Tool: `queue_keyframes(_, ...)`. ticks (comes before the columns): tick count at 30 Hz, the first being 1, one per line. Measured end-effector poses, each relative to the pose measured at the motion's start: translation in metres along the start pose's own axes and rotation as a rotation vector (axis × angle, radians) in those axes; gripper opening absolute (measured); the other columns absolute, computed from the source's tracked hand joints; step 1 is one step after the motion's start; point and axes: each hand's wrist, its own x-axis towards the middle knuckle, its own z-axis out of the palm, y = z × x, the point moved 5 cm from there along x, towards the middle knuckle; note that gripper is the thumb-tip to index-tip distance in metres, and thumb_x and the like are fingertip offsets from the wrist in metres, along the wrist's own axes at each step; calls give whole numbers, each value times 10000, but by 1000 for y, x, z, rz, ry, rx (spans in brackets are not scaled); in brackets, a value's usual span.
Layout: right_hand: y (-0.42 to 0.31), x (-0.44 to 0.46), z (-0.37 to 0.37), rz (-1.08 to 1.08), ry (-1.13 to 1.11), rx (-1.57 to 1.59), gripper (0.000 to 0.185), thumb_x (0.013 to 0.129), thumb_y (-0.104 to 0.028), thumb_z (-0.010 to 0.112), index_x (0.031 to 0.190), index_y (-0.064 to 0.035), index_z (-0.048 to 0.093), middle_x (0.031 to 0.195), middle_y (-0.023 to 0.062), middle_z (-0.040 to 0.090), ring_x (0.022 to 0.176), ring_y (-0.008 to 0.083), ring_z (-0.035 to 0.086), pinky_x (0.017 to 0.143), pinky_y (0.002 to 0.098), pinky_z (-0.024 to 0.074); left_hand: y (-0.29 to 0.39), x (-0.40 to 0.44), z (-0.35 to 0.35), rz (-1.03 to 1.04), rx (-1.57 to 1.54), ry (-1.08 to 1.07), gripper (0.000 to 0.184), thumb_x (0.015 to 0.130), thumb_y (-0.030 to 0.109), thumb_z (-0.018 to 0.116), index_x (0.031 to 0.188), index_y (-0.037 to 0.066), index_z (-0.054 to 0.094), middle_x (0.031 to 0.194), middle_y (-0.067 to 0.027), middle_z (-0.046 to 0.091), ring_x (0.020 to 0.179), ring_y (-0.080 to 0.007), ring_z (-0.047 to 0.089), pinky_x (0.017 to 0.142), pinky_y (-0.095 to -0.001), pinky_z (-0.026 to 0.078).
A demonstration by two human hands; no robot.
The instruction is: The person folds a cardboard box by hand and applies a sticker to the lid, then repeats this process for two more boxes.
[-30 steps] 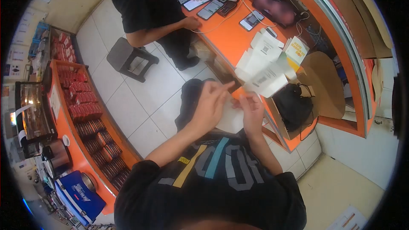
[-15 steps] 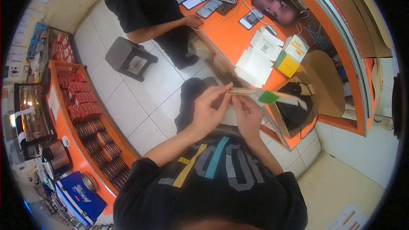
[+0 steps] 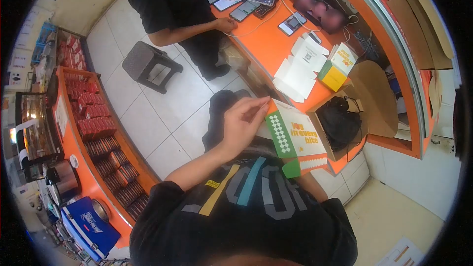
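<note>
My left hand (image 3: 245, 124) pinches the upper left corner of a cardboard food box (image 3: 304, 130) between thumb and fingertips. The box is white with yellow-orange lettering, and has a green side panel with white diamonds and flaps at its lower end. My right hand is hidden behind the box; only its forearm (image 3: 314, 187) shows below. On the orange counter (image 3: 256, 32) ahead lie an unfolded white carton (image 3: 298, 74) and a yellow, green and white box (image 3: 337, 67).
A brown carton (image 3: 363, 135) with a black bundle (image 3: 340, 120) inside stands at the right. Another person (image 3: 170, 5) stands at the counter near several phones (image 3: 245, 11). A grey stool (image 3: 148, 64) is on the floor. Shelves with red packs (image 3: 93, 108) line the left.
The food box has turned from nearly edge-on to its broad printed face, opening into a fuller shape. My right hand has passed behind it; my left hand stays at the corner.
</note>
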Motion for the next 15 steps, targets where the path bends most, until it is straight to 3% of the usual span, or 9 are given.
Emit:
queue_keyframes(5, 0, 2, -2, -9, 15, 7, 281, 958, -110, 722, 1227, -34, 702, 1208, 78, 722, 1132, 193, 665, 993, 371, 513, -9, -1, -3, 43, 85, 9, 268, 986, 5, 683, 1241, -79, 682, 1204, -131, 656, 1078, -178, 696, 965, -275, 575)
queue_keyframes(8, -3, 2, -3, -13, 21, 7, 281, 957, -112, 723, 1226, -33, 701, 1206, 80, 721, 1131, 196, 665, 990, 372, 513, -2, -2, 0, -80, -96, 24, 279, 988, 7, 683, 1249, -89, 671, 1198, -137, 671, 1062, -182, 703, 962, -278, 576)
queue_keyframes(15, -7, 1, -4, -20, 25, -6, 283, 954, -116, 725, 1222, -31, 699, 1202, 86, 720, 1128, 203, 665, 985, 374, 514, -1, -7, 0, -121, -128, 9, 300, 983, 48, 711, 1250, -84, 673, 1202, -147, 707, 1068, -187, 705, 976, -288, 572)
